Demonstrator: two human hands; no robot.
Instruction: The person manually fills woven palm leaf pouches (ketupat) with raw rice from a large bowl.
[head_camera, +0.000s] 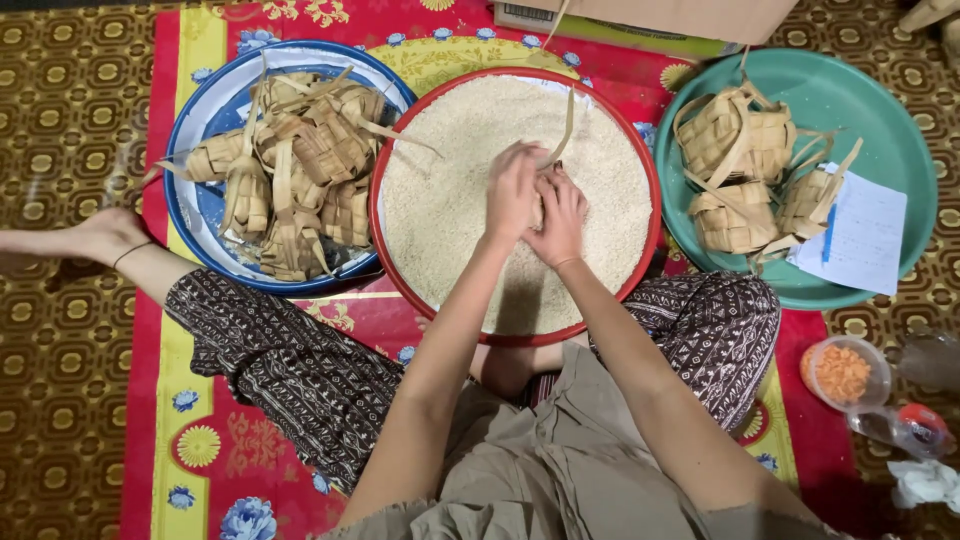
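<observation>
We sit on the floor with our legs spread around a red-rimmed basin (640, 160) filled with white uncooked rice (450, 190), and both our hands meet above its middle. Our left hand (512, 195) and our right hand (558, 218) press together around a small woven palm-leaf pouch (540, 208), the fingers of both curled shut on it so that only a sliver of the pouch shows between them. A loose leaf strip (567, 125) rises from the pouch and leans toward the far rim of the basin. Just beside the basin on our left stands a blue-rimmed basin (190, 200) piled with more woven pouches (300, 170), their leaf tails sticking out in all directions. On our right, touching the red rim or very near it, sits a green round tray (880, 110) that holds a smaller cluster of woven pouches (745, 165) and a white paper sheet (860, 235) with a blue pen (829, 232) lying on it. Nearer to us on the right, a small clear cup with orange grains (842, 372) stands on the floor, with a clear plastic bottle lying on its side (905, 425) close to it. Everything rests on a red and yellow flowered mat (200, 440) spread over a brown patterned carpet (60, 340).
</observation>
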